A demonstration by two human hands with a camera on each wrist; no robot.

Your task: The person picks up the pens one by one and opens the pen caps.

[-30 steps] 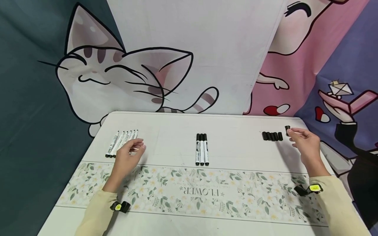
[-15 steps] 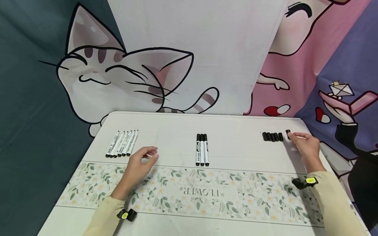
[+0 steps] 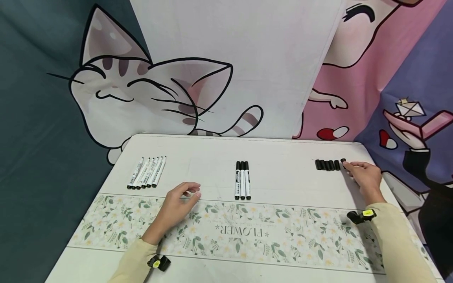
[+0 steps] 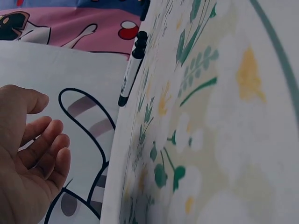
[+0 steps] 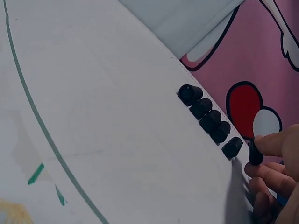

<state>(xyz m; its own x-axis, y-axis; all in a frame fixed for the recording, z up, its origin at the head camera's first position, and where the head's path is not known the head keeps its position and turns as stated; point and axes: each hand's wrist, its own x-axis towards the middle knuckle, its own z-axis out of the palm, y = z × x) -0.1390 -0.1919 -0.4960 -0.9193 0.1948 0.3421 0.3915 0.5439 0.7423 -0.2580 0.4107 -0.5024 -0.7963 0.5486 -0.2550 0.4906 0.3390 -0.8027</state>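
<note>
My right hand (image 3: 364, 175) pinches a black pen cap (image 3: 343, 161) at the right end of a row of several black caps (image 3: 327, 165); in the right wrist view the cap (image 5: 255, 154) stands between thumb and fingertips, just beside that row (image 5: 210, 120). My left hand (image 3: 178, 204) hovers over the floral mat (image 3: 247, 232), fingers loosely curled, holding nothing; in the left wrist view the left hand (image 4: 28, 154) is relaxed. Three capped black-and-white markers (image 3: 242, 179) lie mid-table, also visible as markers (image 4: 132, 67). Several uncapped markers (image 3: 146, 172) lie at the left.
The white table (image 3: 283, 149) backs onto a hanging cartoon cat cloth (image 3: 159, 90). Its right edge runs close to my right hand. Each wrist carries a small black camera clip (image 3: 361, 215).
My left hand drew away from the uncapped markers, moving right and toward me over the mat. My right hand brought the cap down and left, to the end of the cap row.
</note>
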